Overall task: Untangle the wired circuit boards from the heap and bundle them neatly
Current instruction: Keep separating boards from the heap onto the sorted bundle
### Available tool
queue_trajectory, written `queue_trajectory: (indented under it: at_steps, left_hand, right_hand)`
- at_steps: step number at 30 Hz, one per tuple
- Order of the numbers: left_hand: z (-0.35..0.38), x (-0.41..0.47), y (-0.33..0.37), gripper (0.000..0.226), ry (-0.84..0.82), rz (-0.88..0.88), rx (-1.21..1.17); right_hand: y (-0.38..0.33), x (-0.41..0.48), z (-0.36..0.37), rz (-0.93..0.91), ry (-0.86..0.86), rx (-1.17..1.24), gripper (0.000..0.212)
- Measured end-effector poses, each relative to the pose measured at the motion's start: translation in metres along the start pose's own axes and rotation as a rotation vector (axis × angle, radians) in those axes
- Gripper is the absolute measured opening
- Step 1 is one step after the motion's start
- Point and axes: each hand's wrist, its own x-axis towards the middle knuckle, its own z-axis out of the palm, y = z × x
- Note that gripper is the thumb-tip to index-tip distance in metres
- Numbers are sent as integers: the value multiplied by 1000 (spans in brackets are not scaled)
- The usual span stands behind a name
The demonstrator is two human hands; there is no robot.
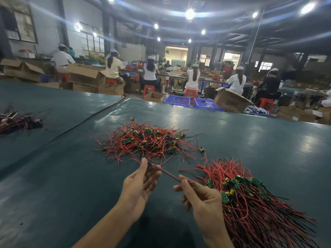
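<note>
Two pinches hold one red wire (168,173) taut by the heap (146,140) — left hand (139,185) at its component end, right hand (202,201) beside the bundle (250,203) it likely joins.

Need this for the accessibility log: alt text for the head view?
A left hand and a right hand each pinch one red wire, stretched between them above a dark green table. A tangled heap of wired circuit boards lies beyond; a neater bundle fans out by the right hand.
</note>
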Motion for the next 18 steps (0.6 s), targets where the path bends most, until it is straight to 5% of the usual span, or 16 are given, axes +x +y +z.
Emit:
queue_trajectory:
  at_steps: [9,11,15,18]
  left_hand:
    - [0,5,7,32,12,-136,-67]
    - [-1,6,10,32,-33,-167,-82]
    - [3,3,9,32,-154,-180,134]
    - [5,-4,2,37,-314,-188,389]
  right_hand:
    - [-1,-7,2,220,-435,-19,35]
    - [0,-3,-1,261,-363,-11,40]
    - [3,3,-1,281,-87,-12,15]
    - [3,3,3,343,-29,13,40]
